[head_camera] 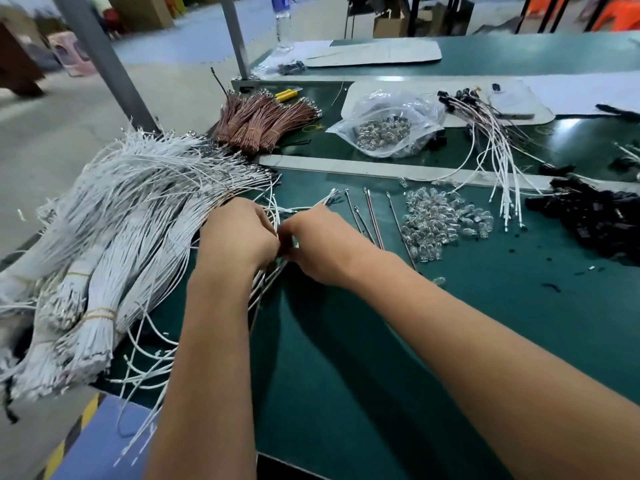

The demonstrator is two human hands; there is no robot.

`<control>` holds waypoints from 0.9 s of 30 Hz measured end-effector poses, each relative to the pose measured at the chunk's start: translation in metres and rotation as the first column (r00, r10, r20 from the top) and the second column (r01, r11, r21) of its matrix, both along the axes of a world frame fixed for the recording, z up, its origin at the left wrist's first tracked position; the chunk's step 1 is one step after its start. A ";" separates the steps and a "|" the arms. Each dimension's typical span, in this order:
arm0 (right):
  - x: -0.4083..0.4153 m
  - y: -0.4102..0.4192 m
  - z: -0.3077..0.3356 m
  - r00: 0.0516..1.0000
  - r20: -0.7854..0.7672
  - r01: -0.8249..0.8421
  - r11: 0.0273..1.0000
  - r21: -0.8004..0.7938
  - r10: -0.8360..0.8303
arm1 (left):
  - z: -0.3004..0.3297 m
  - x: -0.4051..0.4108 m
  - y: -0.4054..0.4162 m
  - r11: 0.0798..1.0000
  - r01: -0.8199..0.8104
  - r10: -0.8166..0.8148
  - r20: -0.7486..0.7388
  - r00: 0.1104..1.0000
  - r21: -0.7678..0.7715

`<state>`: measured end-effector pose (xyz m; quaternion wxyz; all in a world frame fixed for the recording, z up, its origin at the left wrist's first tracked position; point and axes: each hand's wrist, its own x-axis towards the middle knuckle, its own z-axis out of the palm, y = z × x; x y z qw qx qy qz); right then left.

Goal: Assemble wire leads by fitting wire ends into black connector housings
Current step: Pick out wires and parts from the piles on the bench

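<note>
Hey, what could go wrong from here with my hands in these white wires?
1. Both hands, left and right, meet among loose white wires; strands may tangle or the wrong end get picked.
2. The left forearm lies beside the big white bundle, which overhangs the table edge; a nudge might spill it.
3. The clear parts sit loose near the right forearm and might scatter.

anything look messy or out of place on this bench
Yes. Loose white wires trail off the table's near-left edge, away from the banded bundles. Clear bulbs lie in a loose heap on the mat, one stray nearer the right hand. Small black bits are scattered at right.
</note>
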<state>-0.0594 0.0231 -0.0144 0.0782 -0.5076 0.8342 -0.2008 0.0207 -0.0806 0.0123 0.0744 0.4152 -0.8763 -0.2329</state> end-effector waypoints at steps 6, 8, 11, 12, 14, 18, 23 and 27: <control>-0.001 0.000 0.008 0.980 -0.044 0.194 0.980 0.049 -0.192 | -0.003 0.003 0.004 0.997 0.023 -0.025 0.029 0.999 0.070; -0.002 -0.001 0.012 0.960 -0.010 0.282 0.958 0.049 -0.282 | -0.003 0.003 0.006 0.996 0.022 -0.025 0.029 0.999 0.088; 0.001 -0.006 0.015 0.921 0.083 0.378 0.925 0.034 -0.380 | -0.003 0.001 0.012 0.996 0.038 -0.040 0.022 0.999 0.079; 0.004 -0.008 0.016 0.915 0.102 0.390 0.920 0.034 -0.391 | -0.003 -0.001 0.014 0.997 0.043 -0.044 0.017 0.999 0.068; 0.008 -0.012 0.017 0.905 0.134 0.404 0.914 0.034 -0.405 | -0.004 -0.003 0.016 0.998 0.046 -0.046 0.004 0.999 0.048; 0.006 -0.010 0.012 0.882 0.142 0.444 0.894 0.063 -0.449 | -0.007 -0.003 0.013 0.996 0.042 -0.041 -0.012 0.999 0.074; -0.002 -0.006 0.008 0.861 0.095 0.487 0.864 0.130 -0.500 | -0.008 -0.004 0.014 0.988 0.057 -0.053 -0.028 0.998 0.144; -0.002 -0.007 0.008 0.874 0.093 0.461 0.874 0.152 -0.477 | -0.007 -0.009 0.016 0.988 0.078 -0.076 -0.021 0.997 0.132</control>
